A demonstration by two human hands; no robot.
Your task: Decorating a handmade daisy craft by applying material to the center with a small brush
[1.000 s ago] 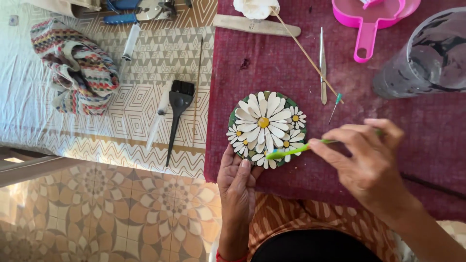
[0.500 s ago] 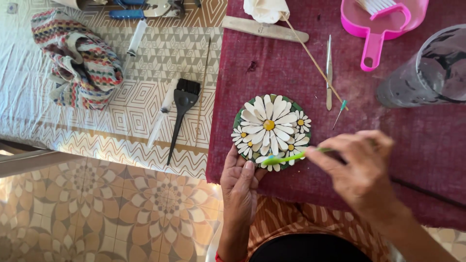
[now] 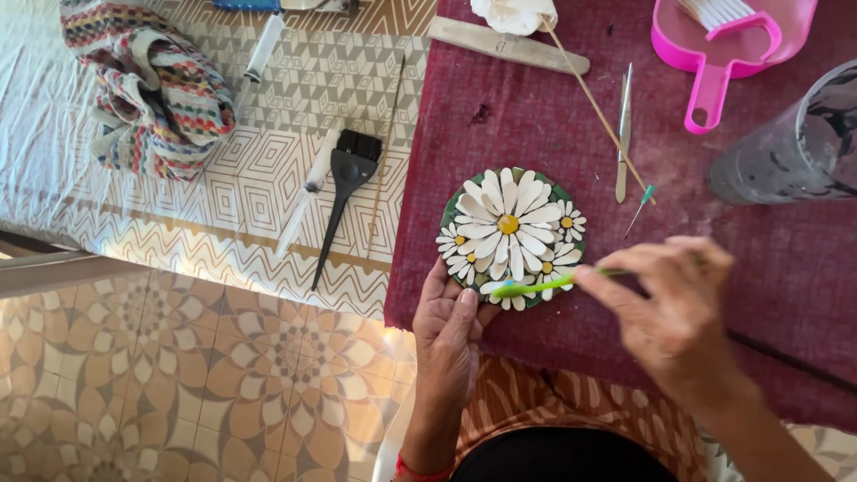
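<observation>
The right hand [image 3: 674, 308] closes its grip around the handle of a green toothbrush [image 3: 536, 286], thumb and fingers pinched on it. The head of the brush lies on the lower edge of a round daisy mosaic [image 3: 509, 236], a disc with white petals, yellow centres and a green rim. The left hand [image 3: 451, 335] is just beside the brush head; its grip is loosely curled, the fingertips touch the lower left rim of the mosaic and steady it, and the hand encloses nothing.

The mosaic lies on a dark red cloth [image 3: 786, 268] that covers the surface under both hands. Just above the right hand, a small teal-tipped pick [image 3: 641, 207] and metal tweezers [image 3: 623, 134] lie on the cloth, and a long thin wooden stick [image 3: 594, 105] crosses them diagonally. Farther up from the grip there are a flat wooden spatula [image 3: 509, 45], a white crumpled lump [image 3: 516, 13] and a pink dustpan [image 3: 714, 62] with a white brush in it. To the right of these stands a dark translucent cup [image 3: 799, 147].

Left of the left hand, beyond the edge of the red cloth, a patterned beige cloth [image 3: 223, 205] carries a black brush [image 3: 344, 192], a white syringe-like tube [image 3: 308, 192] and, well apart, a colourful knitted bag [image 3: 152, 89]. Below it, the tiled floor [image 3: 178, 393] shows.
</observation>
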